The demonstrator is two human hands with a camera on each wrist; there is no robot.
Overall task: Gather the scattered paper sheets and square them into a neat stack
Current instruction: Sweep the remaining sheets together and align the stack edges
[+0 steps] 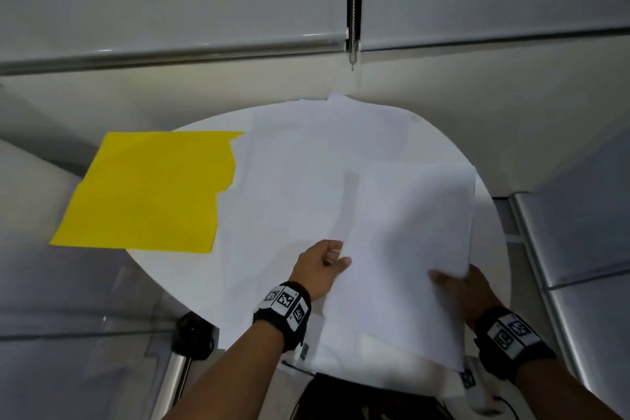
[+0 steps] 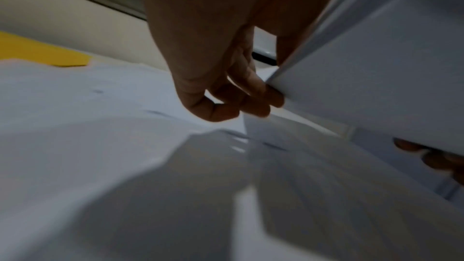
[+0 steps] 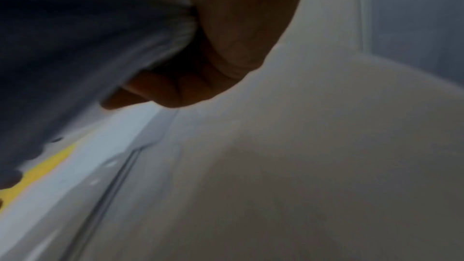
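Observation:
A bundle of white sheets (image 1: 409,232) is tilted up over the right side of the round white table (image 1: 170,269). My left hand (image 1: 327,259) pinches the bundle's left edge, thumb on one face and curled fingers (image 2: 251,102) on the other. My right hand (image 1: 456,286) grips the near right corner, with its fingers (image 3: 163,90) curled under the bundle (image 3: 75,47). Several loose white sheets (image 1: 306,164) lie overlapped across the tabletop. Yellow sheets (image 1: 146,191) lie at the left and overhang the table's edge.
A metal table leg with a black knob (image 1: 192,334) stands below the near left rim. Window blinds with a bead cord (image 1: 354,3) rise behind the table. A grey panel (image 1: 579,215) stands close on the right.

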